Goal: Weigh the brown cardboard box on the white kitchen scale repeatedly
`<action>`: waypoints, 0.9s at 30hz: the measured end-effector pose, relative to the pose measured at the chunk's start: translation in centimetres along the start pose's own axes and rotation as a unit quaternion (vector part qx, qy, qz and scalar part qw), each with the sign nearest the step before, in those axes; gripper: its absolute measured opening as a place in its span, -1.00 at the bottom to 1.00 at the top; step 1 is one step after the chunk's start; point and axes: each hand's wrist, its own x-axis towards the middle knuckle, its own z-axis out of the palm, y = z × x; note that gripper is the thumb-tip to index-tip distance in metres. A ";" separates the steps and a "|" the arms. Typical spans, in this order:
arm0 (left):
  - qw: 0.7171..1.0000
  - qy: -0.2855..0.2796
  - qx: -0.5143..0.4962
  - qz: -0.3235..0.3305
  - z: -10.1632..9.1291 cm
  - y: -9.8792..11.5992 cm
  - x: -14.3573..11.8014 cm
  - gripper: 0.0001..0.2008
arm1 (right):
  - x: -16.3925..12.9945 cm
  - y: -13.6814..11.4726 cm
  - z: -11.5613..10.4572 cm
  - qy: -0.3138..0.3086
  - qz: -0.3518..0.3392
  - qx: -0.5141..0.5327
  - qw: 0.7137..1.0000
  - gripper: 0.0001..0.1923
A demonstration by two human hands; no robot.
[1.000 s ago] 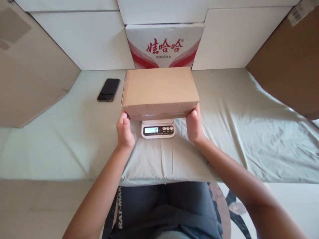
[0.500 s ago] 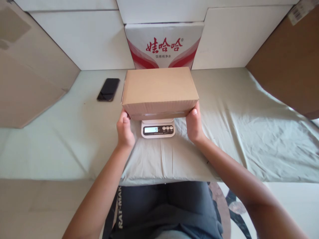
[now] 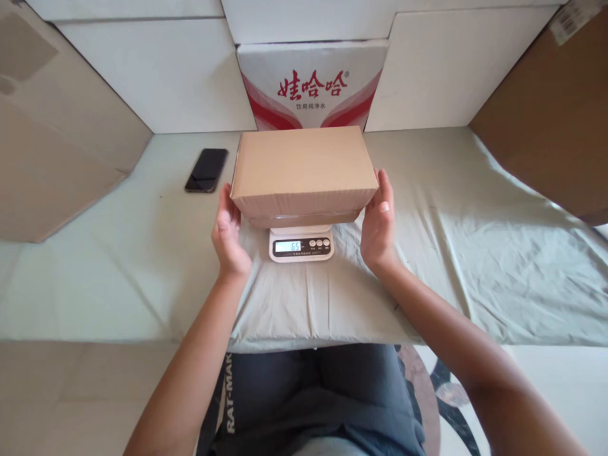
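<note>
A closed brown cardboard box (image 3: 304, 161) rests on a small white digital scale (image 3: 301, 246), whose display reads 65. My left hand (image 3: 230, 231) stands open beside the box's left end, palm turned toward it, right at its near corner. My right hand (image 3: 379, 221) is open in the same way by the right end, fingertips close to the box's edge. Neither hand grips the box. The box covers most of the scale's platform.
A black phone (image 3: 206, 170) lies to the left on the pale green cloth (image 3: 451, 221). A white carton with red print (image 3: 313, 85) stands behind the box. Brown cardboard sheets lean at the left (image 3: 47, 145) and right (image 3: 546, 126). White panels close the back.
Both hands have let go of the box's lower front corners and opened out to its sides. The scale reading rose from 0 to 65.
</note>
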 end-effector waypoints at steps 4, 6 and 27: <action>1.000 0.012 -0.016 -0.007 -0.2 -1.1 0.2 -0.24 | -0.1 0.7 0.0 -0.002 0.003 -0.006 1.000 -0.26; 0.999 0.019 -0.030 -0.024 -0.1 -1.3 0.3 -0.24 | -0.1 1.1 -0.1 -0.003 -0.001 0.004 1.000 -0.28; 0.995 0.037 -0.064 -0.060 1.3 1.0 0.8 -0.21 | 0.2 1.4 0.0 -0.007 0.026 0.058 0.998 -0.35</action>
